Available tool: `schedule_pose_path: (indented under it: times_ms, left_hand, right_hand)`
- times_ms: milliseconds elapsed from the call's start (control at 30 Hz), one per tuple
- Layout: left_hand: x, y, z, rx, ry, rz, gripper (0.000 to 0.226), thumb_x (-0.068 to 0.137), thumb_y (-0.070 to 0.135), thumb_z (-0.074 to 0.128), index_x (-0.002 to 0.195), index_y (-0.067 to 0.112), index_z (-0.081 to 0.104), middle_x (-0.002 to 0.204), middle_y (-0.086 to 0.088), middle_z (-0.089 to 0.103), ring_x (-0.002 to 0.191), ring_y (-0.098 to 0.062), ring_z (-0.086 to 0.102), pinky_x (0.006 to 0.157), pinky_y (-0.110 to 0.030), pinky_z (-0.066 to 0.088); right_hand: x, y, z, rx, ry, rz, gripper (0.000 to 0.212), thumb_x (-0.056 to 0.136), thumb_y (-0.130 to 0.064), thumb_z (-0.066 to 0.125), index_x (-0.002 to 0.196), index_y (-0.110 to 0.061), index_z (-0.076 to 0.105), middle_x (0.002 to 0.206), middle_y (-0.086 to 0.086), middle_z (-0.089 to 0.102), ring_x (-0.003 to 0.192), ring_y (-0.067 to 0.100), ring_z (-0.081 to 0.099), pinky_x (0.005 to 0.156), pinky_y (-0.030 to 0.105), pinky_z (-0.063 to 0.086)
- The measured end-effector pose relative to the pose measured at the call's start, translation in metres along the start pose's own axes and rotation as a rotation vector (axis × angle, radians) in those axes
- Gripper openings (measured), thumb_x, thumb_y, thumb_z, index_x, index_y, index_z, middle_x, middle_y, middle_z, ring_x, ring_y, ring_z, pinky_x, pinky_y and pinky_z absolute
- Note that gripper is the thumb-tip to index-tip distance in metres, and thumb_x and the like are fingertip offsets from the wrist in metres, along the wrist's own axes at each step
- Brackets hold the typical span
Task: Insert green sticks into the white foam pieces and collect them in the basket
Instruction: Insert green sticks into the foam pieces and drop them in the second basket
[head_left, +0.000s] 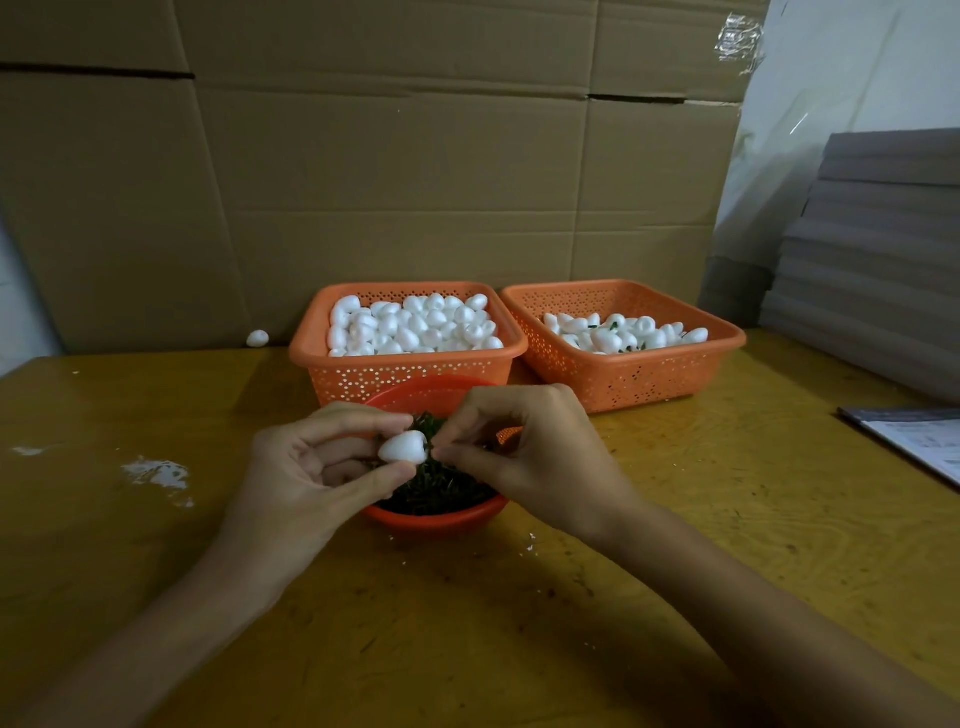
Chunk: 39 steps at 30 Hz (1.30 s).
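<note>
head view: my left hand holds one white foam piece between thumb and fingertips, narrow grip, fingers curled round it, just above the near side of a round orange bowl. my right hand meets it from the other side, thumb and forefinger pinched tight on a green stick right at the wide end of the piece; only a sliver of the stick shows, and i cannot tell how deep it sits.

the bowl under my hands is heaped with loose green sticks, dark and tangled.

behind it stand two square orange baskets with perforated walls, side by side and nearly touching. the left basket is piled to the rim with plain foam pieces. the right basket is lower filled, with stuck pieces showing bits of green among the white.

one stray foam egg lies left of the baskets, against the cardboard wall. white crumbs lie scattered on the yellow table to my left. a printed sheet lies at the right edge, below a stack of grey boards.
</note>
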<state>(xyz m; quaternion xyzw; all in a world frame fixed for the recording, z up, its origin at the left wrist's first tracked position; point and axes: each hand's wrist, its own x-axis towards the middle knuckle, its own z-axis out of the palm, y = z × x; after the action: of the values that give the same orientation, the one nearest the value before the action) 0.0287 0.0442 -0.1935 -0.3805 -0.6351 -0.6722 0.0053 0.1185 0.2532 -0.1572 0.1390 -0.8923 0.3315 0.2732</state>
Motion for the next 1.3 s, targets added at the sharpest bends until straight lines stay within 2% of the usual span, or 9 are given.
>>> schedule_pose_path:
  times_ms: [100, 233, 333, 433, 567, 667, 800, 1167, 1300]
  left_hand:
    - [-0.001, -0.002, 0.003, 0.037, -0.054, 0.057, 0.061, 0.08, 0.023, 0.09, 0.134, 0.039, 0.066, 0.127, -0.001, 0.071, 0.11, -0.021, 0.074, 0.085, -0.024, 0.06]
    - [-0.007, -0.004, 0.007, 0.183, -0.113, 0.077, 0.051, 0.087, 0.044, 0.074, 0.137, 0.043, 0.06, 0.132, 0.006, 0.066, 0.122, -0.018, 0.066, 0.092, -0.031, 0.059]
    - [-0.01, -0.002, 0.007, 0.408, -0.2, 0.115, 0.033, 0.093, 0.049, 0.065, 0.125, 0.046, 0.065, 0.128, 0.015, 0.066, 0.121, -0.012, 0.063, 0.095, -0.028, 0.054]
    - [-0.011, 0.0, 0.009, 0.622, -0.311, 0.228, 0.024, 0.102, 0.047, 0.054, 0.111, 0.039, 0.074, 0.118, 0.024, 0.066, 0.121, -0.008, 0.061, 0.1, -0.02, 0.043]
    - [-0.014, 0.001, 0.008, 0.79, -0.376, 0.295, 0.037, 0.107, 0.05, 0.041, 0.108, 0.037, 0.076, 0.117, 0.03, 0.064, 0.117, 0.007, 0.058, 0.1, -0.021, 0.037]
    - [-0.015, 0.002, 0.009, 0.814, -0.378, 0.292, 0.038, 0.107, 0.05, 0.041, 0.108, 0.036, 0.077, 0.116, 0.029, 0.064, 0.115, 0.009, 0.057, 0.098, -0.021, 0.037]
    - [-0.014, 0.005, 0.01, 0.847, -0.363, 0.311, 0.031, 0.106, 0.046, 0.044, 0.103, 0.033, 0.072, 0.105, 0.024, 0.062, 0.104, 0.004, 0.057, 0.093, -0.023, 0.038]
    - [-0.003, 0.005, 0.008, 0.725, -0.176, 0.32, 0.017, 0.1, 0.03, 0.047, 0.094, 0.025, 0.062, 0.097, 0.013, 0.062, 0.094, -0.012, 0.063, 0.076, -0.04, 0.051]
    - [0.046, 0.005, 0.005, 0.989, -0.025, 0.307, 0.035, 0.103, 0.04, 0.042, 0.126, 0.024, 0.063, 0.128, 0.003, 0.06, 0.12, -0.018, 0.057, 0.091, -0.034, 0.049]
  right_hand:
    - [0.008, 0.012, -0.016, 0.134, 0.056, 0.115, 0.003, 0.088, -0.022, 0.078, 0.091, -0.022, 0.078, 0.091, -0.005, 0.079, 0.086, 0.009, 0.075, 0.081, 0.036, 0.062]
    - [0.015, 0.052, -0.048, 0.131, 0.472, 0.298, 0.019, 0.099, -0.02, 0.07, 0.116, -0.022, 0.077, 0.113, -0.007, 0.078, 0.103, 0.006, 0.072, 0.095, 0.042, 0.061]
    - [0.014, 0.089, -0.072, -0.268, 0.294, 0.4, 0.041, 0.11, -0.034, 0.05, 0.15, -0.03, 0.053, 0.158, 0.002, 0.05, 0.148, 0.018, 0.043, 0.121, 0.049, 0.037]
    - [0.007, 0.106, -0.073, -0.56, 0.19, 0.472, 0.04, 0.112, -0.033, 0.043, 0.15, -0.03, 0.054, 0.168, 0.011, 0.032, 0.157, 0.032, 0.022, 0.123, 0.053, 0.024]
    - [0.007, 0.079, -0.053, -0.64, 0.326, 0.24, 0.033, 0.108, -0.032, 0.048, 0.123, -0.014, 0.071, 0.136, 0.01, 0.061, 0.13, 0.028, 0.05, 0.104, 0.047, 0.046]
    - [0.01, 0.037, -0.028, -0.432, 0.049, 0.001, 0.029, 0.107, -0.036, 0.046, 0.113, -0.019, 0.069, 0.115, -0.004, 0.066, 0.108, 0.01, 0.055, 0.091, 0.032, 0.049]
    - [-0.001, 0.011, 0.015, -0.502, -0.431, -0.025, 0.04, 0.111, -0.043, 0.031, 0.12, -0.027, 0.066, 0.12, -0.007, 0.067, 0.112, 0.012, 0.059, 0.094, 0.036, 0.045]
    - [0.003, 0.004, 0.016, -0.573, -0.499, 0.078, 0.045, 0.111, -0.047, 0.024, 0.133, -0.032, 0.06, 0.126, -0.003, 0.062, 0.119, 0.018, 0.058, 0.094, 0.04, 0.045]
    - [0.004, 0.002, 0.015, -0.563, -0.506, 0.092, 0.047, 0.112, -0.047, 0.024, 0.139, -0.031, 0.059, 0.132, -0.003, 0.061, 0.123, 0.019, 0.057, 0.095, 0.039, 0.045]
